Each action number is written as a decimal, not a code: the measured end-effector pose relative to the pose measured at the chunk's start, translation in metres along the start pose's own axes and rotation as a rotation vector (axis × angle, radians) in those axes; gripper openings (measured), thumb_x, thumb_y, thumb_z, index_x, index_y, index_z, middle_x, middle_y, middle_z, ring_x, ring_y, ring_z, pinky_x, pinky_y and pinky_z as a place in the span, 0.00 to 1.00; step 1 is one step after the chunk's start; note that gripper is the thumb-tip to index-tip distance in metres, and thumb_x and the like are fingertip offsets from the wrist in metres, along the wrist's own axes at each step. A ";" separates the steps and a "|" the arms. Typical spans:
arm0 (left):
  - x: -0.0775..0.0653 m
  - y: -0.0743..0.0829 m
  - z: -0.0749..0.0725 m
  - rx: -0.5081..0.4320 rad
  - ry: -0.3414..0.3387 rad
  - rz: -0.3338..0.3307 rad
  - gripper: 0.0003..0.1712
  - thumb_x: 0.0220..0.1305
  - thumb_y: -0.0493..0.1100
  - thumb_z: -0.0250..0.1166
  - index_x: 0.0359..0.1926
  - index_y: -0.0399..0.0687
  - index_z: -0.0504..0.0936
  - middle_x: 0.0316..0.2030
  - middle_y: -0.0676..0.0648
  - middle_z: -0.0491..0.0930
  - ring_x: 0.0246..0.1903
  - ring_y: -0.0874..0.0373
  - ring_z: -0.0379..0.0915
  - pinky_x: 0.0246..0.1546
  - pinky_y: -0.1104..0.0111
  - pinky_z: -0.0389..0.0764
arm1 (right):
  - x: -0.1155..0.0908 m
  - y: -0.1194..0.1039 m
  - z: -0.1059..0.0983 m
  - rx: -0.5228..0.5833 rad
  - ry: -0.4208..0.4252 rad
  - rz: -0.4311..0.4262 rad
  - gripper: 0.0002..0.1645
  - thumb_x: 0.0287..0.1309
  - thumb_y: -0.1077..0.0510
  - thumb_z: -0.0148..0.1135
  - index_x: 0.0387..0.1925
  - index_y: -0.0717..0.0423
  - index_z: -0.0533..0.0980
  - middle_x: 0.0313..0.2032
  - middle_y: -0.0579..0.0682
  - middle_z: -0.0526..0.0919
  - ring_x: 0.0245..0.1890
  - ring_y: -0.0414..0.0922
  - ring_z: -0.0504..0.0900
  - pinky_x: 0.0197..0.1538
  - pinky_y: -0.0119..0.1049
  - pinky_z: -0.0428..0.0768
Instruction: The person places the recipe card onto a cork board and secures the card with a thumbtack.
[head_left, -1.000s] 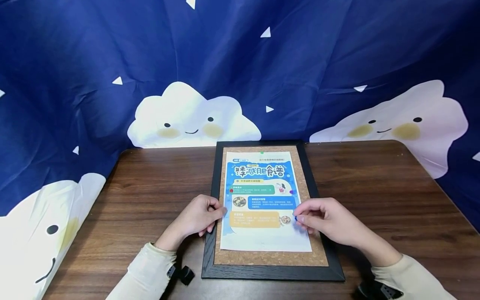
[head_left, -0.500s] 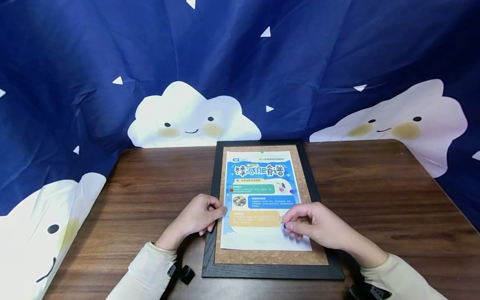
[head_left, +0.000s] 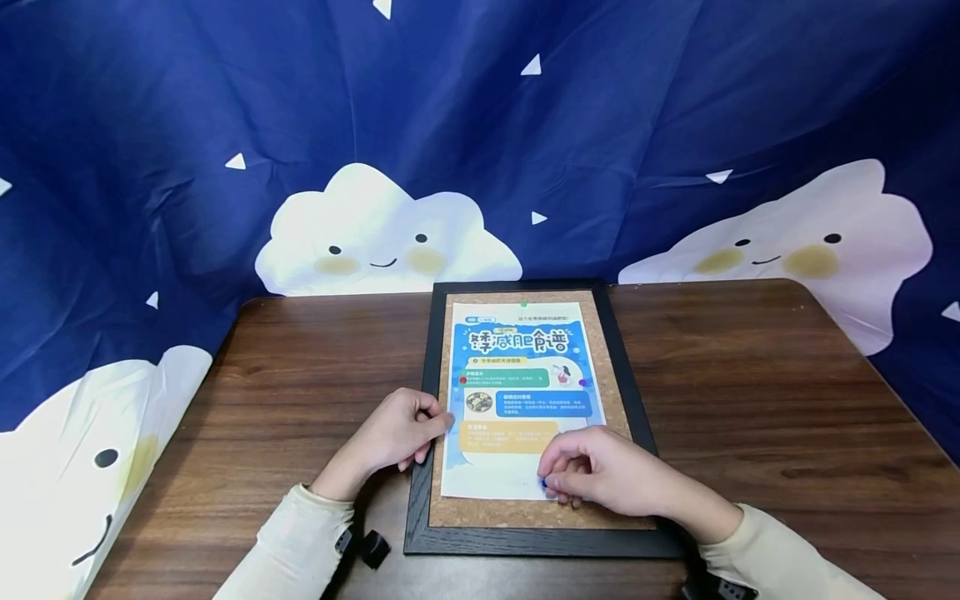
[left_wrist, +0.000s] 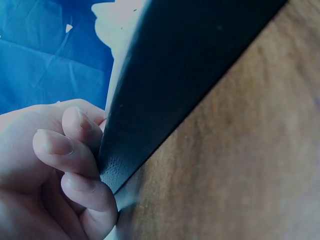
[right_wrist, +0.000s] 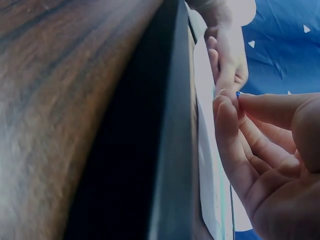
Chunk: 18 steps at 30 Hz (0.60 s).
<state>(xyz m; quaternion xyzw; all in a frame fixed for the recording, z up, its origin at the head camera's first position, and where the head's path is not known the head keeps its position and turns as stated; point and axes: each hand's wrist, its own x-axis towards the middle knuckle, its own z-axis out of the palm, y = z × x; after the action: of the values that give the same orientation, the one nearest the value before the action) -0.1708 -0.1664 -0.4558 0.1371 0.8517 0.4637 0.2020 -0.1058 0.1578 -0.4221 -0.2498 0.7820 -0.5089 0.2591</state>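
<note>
A framed cork board point(head_left: 540, 515) lies on the table with a printed poster point(head_left: 495, 479) on it. Red point(head_left: 462, 381), purple point(head_left: 582, 383) and green point(head_left: 523, 305) push pins show on the poster's left, right and top edges. My left hand point(head_left: 397, 429) grips the board's left side, its thumb on the poster's left edge and its curled fingers against the black frame point(left_wrist: 150, 85). Between thumb and index finger, my right hand point(head_left: 607, 475) pinches a blue push pin point(head_left: 544, 482), close over the poster's lower white margin. The pin's tip is hidden.
The brown wooden table point(head_left: 757, 400) extends to both sides of the board. Behind it hangs a blue cloth point(head_left: 585, 125) printed with smiling clouds. Black straps with small devices point(head_left: 371, 548) sit at the wrists.
My right hand has moved left and toward the front, carrying the blue push pin from the poster's right edge to its bottom margin. The left hand has stayed put.
</note>
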 end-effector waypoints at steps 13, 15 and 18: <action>0.001 0.000 -0.001 0.000 -0.005 0.015 0.15 0.78 0.44 0.64 0.30 0.48 0.84 0.09 0.54 0.73 0.04 0.64 0.61 0.09 0.72 0.63 | 0.013 0.000 0.011 -0.003 -0.022 0.012 0.05 0.74 0.65 0.64 0.41 0.61 0.84 0.29 0.51 0.89 0.25 0.35 0.83 0.27 0.31 0.84; 0.001 0.000 -0.001 0.002 -0.003 0.015 0.15 0.78 0.44 0.65 0.30 0.48 0.84 0.09 0.54 0.73 0.04 0.64 0.61 0.09 0.72 0.63 | 0.016 -0.001 0.012 -0.010 -0.023 0.032 0.04 0.73 0.66 0.64 0.40 0.61 0.84 0.29 0.50 0.88 0.24 0.36 0.83 0.26 0.30 0.84; 0.001 0.000 -0.001 0.000 -0.001 0.011 0.15 0.78 0.44 0.64 0.30 0.48 0.84 0.09 0.54 0.73 0.04 0.64 0.61 0.09 0.72 0.62 | 0.020 -0.003 0.012 -0.004 -0.030 0.069 0.05 0.73 0.67 0.63 0.39 0.61 0.84 0.28 0.50 0.88 0.23 0.37 0.83 0.25 0.29 0.83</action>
<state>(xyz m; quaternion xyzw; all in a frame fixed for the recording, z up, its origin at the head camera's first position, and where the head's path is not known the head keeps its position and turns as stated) -0.1720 -0.1670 -0.4557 0.1420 0.8507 0.4648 0.2001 -0.1129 0.1356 -0.4264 -0.2310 0.7873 -0.4941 0.2875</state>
